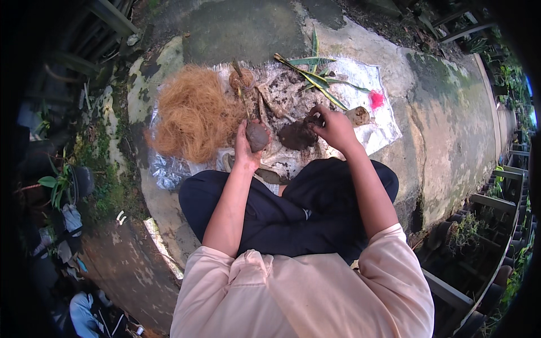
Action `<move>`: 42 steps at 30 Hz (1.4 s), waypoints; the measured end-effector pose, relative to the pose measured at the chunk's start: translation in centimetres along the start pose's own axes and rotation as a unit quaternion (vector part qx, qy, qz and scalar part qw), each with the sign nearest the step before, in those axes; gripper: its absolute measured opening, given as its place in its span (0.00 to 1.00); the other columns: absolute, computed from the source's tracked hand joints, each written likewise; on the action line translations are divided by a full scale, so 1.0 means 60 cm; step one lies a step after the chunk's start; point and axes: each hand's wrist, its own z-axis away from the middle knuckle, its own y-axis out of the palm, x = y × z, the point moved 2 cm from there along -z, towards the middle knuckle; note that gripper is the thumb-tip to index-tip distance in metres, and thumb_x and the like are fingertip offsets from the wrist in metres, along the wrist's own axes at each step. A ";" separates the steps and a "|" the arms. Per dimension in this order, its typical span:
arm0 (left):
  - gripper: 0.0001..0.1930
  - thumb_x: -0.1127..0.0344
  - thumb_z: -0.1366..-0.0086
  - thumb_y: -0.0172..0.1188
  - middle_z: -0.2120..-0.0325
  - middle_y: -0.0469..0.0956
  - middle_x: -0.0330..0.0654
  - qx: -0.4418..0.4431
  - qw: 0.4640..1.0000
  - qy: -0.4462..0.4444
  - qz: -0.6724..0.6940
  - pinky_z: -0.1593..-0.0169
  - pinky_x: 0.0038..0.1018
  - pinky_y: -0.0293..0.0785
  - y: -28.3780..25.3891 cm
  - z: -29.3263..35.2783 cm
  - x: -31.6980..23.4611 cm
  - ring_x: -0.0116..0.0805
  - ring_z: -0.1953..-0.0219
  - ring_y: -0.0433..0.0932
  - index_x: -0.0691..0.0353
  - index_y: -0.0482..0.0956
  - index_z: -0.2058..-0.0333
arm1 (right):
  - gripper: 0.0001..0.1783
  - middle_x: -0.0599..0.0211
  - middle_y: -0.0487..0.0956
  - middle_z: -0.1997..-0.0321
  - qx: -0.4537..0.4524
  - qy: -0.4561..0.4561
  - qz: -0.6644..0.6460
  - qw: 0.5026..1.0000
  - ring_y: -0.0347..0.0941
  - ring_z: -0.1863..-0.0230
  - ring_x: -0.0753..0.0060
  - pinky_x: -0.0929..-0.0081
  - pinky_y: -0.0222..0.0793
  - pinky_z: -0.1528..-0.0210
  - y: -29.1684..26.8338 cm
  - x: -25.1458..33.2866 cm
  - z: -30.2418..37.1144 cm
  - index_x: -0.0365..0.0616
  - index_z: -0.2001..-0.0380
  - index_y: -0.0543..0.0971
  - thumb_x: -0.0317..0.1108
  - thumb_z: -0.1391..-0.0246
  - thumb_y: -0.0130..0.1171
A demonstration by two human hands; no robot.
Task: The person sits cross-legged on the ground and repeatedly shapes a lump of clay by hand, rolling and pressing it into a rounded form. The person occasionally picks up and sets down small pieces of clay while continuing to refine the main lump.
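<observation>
In my left hand (244, 151) sits a round grey-brown ball of mud (257, 137), cupped from below and the side by the fingers. A thin stem (243, 100) rises just above that hand; whether it comes out of the ball I cannot make out. My right hand (337, 129) has its fingers curled at the edge of a dark, wet clump of soil (297, 137), pinching some of it. The clump lies on a soil-strewn silvery sheet (389, 125) in front of my crossed legs.
A big heap of tan fibre (194, 112) lies at the left of the sheet, beside a brown fibrous ball (242, 79). Long yellow-edged leaves (318, 80) spread at the back. To the right are a short hollow cylinder (358, 116) and a bright pink bundle (376, 99).
</observation>
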 end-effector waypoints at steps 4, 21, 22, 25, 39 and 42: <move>0.17 0.47 0.30 0.50 0.64 0.78 0.40 -0.036 0.999 0.013 -0.014 0.60 0.35 0.78 -0.008 0.002 -0.002 0.39 0.64 0.79 0.55 0.76 0.59 | 0.21 0.50 0.82 0.65 -0.089 -0.026 -0.061 0.994 0.80 0.61 0.50 0.61 0.75 0.58 -0.032 0.017 0.012 0.45 0.51 0.74 0.32 0.49 0.64; 0.17 0.46 0.29 0.47 0.64 0.77 0.39 -0.065 0.997 0.026 -0.037 0.58 0.34 0.77 -0.056 0.032 -0.005 0.38 0.62 0.78 0.51 0.74 0.57 | 0.17 0.39 0.80 0.64 -0.118 0.139 -0.215 0.959 0.76 0.58 0.33 0.48 0.71 0.56 0.148 -0.069 0.018 0.44 0.50 0.69 0.38 0.39 0.54; 0.17 0.46 0.29 0.47 0.64 0.77 0.39 -0.067 0.997 0.026 -0.037 0.58 0.34 0.78 -0.056 0.033 -0.005 0.38 0.62 0.78 0.51 0.74 0.57 | 0.18 0.43 0.80 0.60 -0.115 0.157 -0.247 0.949 0.78 0.57 0.41 0.53 0.72 0.55 0.154 -0.081 0.016 0.43 0.49 0.69 0.37 0.40 0.57; 0.17 0.45 0.30 0.49 0.67 0.78 0.37 -0.061 0.997 0.023 -0.043 0.61 0.35 0.78 -0.042 0.031 0.001 0.37 0.65 0.79 0.51 0.76 0.59 | 0.19 0.49 0.81 0.56 -0.112 0.163 -0.349 0.916 0.79 0.57 0.55 0.61 0.72 0.55 0.174 -0.112 0.020 0.43 0.49 0.69 0.35 0.41 0.59; 0.18 0.47 0.31 0.49 0.65 0.78 0.40 -0.099 0.988 0.108 -0.056 0.61 0.36 0.78 -0.089 0.044 -0.006 0.38 0.66 0.78 0.56 0.76 0.57 | 0.12 0.73 0.74 0.69 -0.141 0.117 -0.510 0.840 0.67 0.67 0.83 0.79 0.66 0.67 0.140 -0.065 0.040 0.43 0.58 0.69 0.27 0.42 0.58; 0.19 0.46 0.31 0.48 0.63 0.77 0.38 -0.100 0.985 0.123 -0.066 0.56 0.36 0.76 -0.091 0.048 -0.012 0.36 0.62 0.77 0.53 0.75 0.55 | 0.07 0.71 0.75 0.68 -0.136 0.100 -0.507 0.845 0.70 0.66 0.80 0.77 0.70 0.68 0.144 -0.072 0.036 0.42 0.60 0.72 0.26 0.42 0.56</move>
